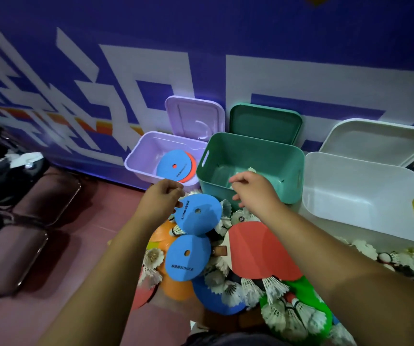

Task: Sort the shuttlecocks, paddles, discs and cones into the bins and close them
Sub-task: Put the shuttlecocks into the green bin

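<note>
Left hand (162, 196) pinches the rim of the top blue disc (198, 213) on the floor pile, just before the purple bin (137, 158). Right hand (253, 193) over green bin (251, 146), fingers curled, contents unclear. Disc looks light, thin and bendy, so an edge pinch suits.

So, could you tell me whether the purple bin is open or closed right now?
Open: the purple bin has its lid propped upright behind it, and a blue disc shows inside.
</note>
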